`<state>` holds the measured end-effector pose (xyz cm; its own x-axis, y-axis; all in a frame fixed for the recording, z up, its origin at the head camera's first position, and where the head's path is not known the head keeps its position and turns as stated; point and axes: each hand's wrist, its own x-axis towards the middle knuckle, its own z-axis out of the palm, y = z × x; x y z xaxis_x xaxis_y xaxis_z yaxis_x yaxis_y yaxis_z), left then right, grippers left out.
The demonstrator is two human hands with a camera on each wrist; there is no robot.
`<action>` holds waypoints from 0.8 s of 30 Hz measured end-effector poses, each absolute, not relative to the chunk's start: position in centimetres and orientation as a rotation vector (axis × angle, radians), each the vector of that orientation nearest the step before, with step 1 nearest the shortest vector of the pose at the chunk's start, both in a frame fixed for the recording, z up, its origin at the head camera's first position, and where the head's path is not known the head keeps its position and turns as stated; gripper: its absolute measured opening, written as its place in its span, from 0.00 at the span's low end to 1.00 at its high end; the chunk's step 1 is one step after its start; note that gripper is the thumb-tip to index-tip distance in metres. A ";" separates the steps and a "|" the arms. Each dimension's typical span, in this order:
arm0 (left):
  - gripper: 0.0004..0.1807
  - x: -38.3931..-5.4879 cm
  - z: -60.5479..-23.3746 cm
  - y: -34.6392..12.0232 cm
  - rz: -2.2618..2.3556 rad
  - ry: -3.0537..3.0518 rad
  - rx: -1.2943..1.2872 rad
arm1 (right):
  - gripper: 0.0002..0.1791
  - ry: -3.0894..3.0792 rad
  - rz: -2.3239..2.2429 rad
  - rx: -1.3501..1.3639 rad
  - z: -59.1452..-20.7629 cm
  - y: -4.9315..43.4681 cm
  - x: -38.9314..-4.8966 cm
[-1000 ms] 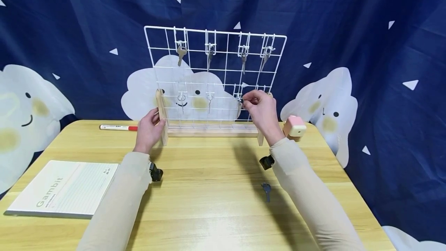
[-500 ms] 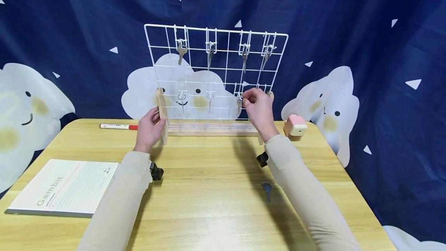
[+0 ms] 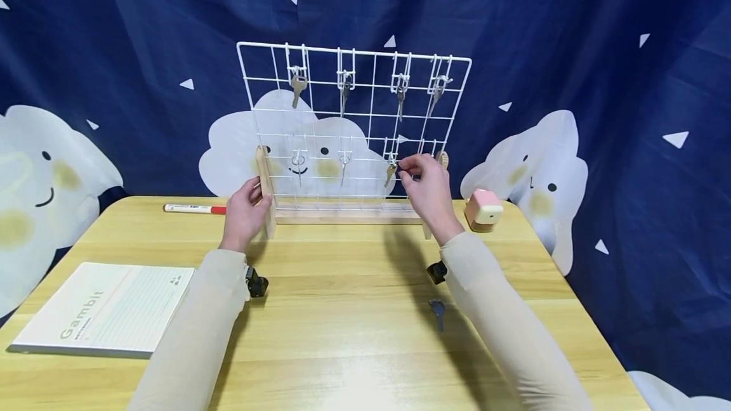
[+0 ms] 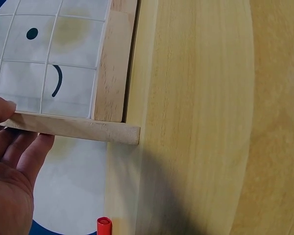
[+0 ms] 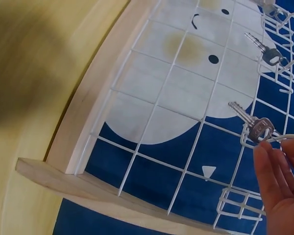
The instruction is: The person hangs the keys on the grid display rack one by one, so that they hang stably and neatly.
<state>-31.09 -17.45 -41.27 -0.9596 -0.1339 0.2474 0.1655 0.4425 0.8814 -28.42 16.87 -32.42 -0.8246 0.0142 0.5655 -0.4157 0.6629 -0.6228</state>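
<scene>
A white wire grid rack (image 3: 371, 113) with wooden feet stands at the back of the table. My left hand (image 3: 245, 211) grips its left wooden upright (image 4: 68, 126), thumb on one side and fingers on the other. At a lower-row hook, my right hand (image 3: 428, 189) pinches close at the head of a key (image 5: 258, 128), which hangs with the hook's wire through its hole. More keys hang along the top row, such as a brass-toned key (image 3: 298, 89). Another lower-row key (image 5: 272, 56) hangs beside the one at my fingertips. The rightmost lower hook (image 5: 240, 204) holds no key.
A loose dark key (image 3: 438, 314) lies on the table (image 3: 342, 309) near my right forearm. At left are a notebook (image 3: 108, 306) and a red-capped marker (image 3: 194, 208). A pink and cream block-shaped object (image 3: 483, 209) stands right of the rack, before a blue curtain (image 3: 514, 30).
My right hand has dipped slightly at the lower hook, and the key there has turned and now hangs tilted, its tip toward the left. The left hand keeps its grip in place.
</scene>
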 end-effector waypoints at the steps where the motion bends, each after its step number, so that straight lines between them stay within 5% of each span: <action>1: 0.28 -31.1 -41.3 -17.4 -1.528 -2.416 -0.028 | 0.05 -2.344 1.050 0.326 -32.6 17.0 -28.2; 24: 0.27 -31.1 -41.2 -17.5 -1.549 -2.390 -0.057 | 0.07 -2.650 1.023 0.456 -35.0 21.7 -23.9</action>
